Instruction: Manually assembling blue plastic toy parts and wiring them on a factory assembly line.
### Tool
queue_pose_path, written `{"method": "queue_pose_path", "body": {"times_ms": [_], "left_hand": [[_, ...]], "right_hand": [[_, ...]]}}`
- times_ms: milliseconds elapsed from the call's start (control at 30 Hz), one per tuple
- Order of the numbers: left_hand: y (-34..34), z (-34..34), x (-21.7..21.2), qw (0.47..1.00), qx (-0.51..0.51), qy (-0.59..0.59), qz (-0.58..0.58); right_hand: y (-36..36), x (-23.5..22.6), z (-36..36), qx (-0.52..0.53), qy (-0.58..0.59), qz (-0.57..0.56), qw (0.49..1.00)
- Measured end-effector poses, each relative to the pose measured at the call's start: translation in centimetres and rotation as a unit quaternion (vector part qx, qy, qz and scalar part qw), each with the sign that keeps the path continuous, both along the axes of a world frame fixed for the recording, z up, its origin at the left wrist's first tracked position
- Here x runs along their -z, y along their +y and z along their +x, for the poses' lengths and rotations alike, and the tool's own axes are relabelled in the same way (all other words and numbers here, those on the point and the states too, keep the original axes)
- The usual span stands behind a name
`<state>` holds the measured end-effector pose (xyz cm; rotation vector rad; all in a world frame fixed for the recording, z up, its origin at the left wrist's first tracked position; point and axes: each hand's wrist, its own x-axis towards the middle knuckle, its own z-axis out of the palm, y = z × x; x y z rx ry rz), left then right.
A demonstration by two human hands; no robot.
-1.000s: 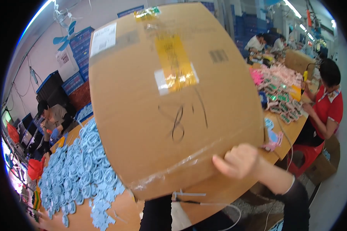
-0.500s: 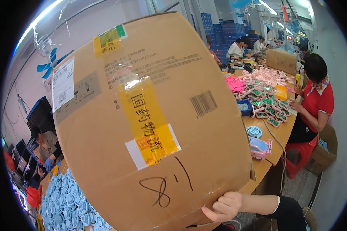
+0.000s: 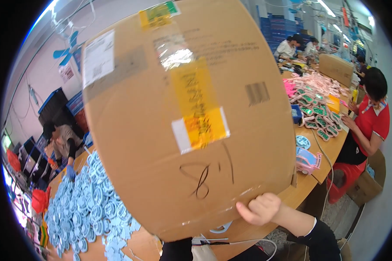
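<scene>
A large cardboard box [image 3: 157, 126] fills the middle of the view, tilted, with yellow tape, white labels and a handwritten mark on its side. My right hand [image 3: 261, 209] is closed at its lower right edge, fingers curled and thumb stretched along the cardboard. A black sleeve [image 3: 176, 250] of my left arm comes up under the box's bottom edge; the left hand itself is hidden by the box. Left of the box, light-blue plastic parts [image 3: 85, 209] lie heaped on the wooden table [image 3: 146, 245].
On the right, pink handheld cases with green boards [image 3: 320, 122] lie near a blue bin [image 3: 296, 114] and a pink toy car [image 3: 307, 160]. A co-worker in red [image 3: 376, 117] sits there; another person [image 3: 65, 141] works at far left. A white cable [image 3: 265, 241] crosses the table's near side.
The box has shifted up and to the right in the view, with my right hand still at its edge. More of the blue heap shows, and my left sleeve has come into sight.
</scene>
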<state>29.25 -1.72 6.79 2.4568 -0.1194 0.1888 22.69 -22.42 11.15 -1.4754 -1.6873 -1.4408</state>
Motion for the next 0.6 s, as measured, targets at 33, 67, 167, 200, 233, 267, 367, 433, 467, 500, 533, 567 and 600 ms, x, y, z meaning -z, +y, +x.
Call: {"method": "queue_pose_path", "body": {"times_ms": [33,67,167,200,233,267,367,433,467,500,533,567,600], "left_hand": [[0.4,-0.5,0.6,1.000,-0.009,0.000,-0.011],[0.7,-0.9,1.1,1.000,-0.018,0.000,-0.022],[1.8,-1.7,1.9,0.998,-0.033,-0.012,-0.047],[2.1,-1.5,1.6,0.998,-0.034,-0.024,-0.053],[2.6,-1.2,1.2,0.997,-0.037,-0.037,-0.057],[2.9,-0.7,0.7,0.996,-0.035,-0.052,-0.061],[2.2,2.0,-1.3,0.992,-0.008,-0.095,-0.077],[1.3,3.5,-2.1,0.989,0.011,-0.114,-0.089],[1.1,4.0,-2.2,0.988,0.015,-0.119,-0.094],[0.9,4.2,-1.7,0.987,0.021,-0.119,-0.102],[0.8,4.3,-1.0,0.987,0.025,-0.116,-0.110],[0.7,4.3,-0.1,0.986,0.028,-0.112,-0.118],[1.1,3.7,1.0,0.986,0.021,-0.104,-0.127]], "right_hand": [[0.0,-0.8,0.2,0.019,-0.001,-0.012,1.000],[0.1,-1.4,0.4,0.039,-0.004,-0.024,0.999],[0.9,-1.9,0.6,0.035,-0.003,-0.013,0.999],[1.0,-1.9,0.5,0.029,-0.001,-0.020,0.999],[1.2,-1.8,0.2,0.023,-0.010,-0.018,1.000],[1.2,-1.7,-0.1,0.027,0.001,-0.027,0.999],[0.7,-1.2,-0.8,0.046,-0.002,-0.037,0.998],[0.7,-1.0,-1.0,0.043,-0.008,-0.022,0.999],[1.0,-1.0,-0.9,0.047,-0.012,-0.021,0.999],[1.2,-1.0,-0.7,0.050,-0.009,-0.023,0.998],[1.7,-1.2,-0.1,0.056,-0.002,-0.027,0.998],[2.2,-1.5,0.6,0.060,0.007,-0.030,0.998],[3.2,-2.1,1.4,0.067,0.000,-0.026,0.997]]}}
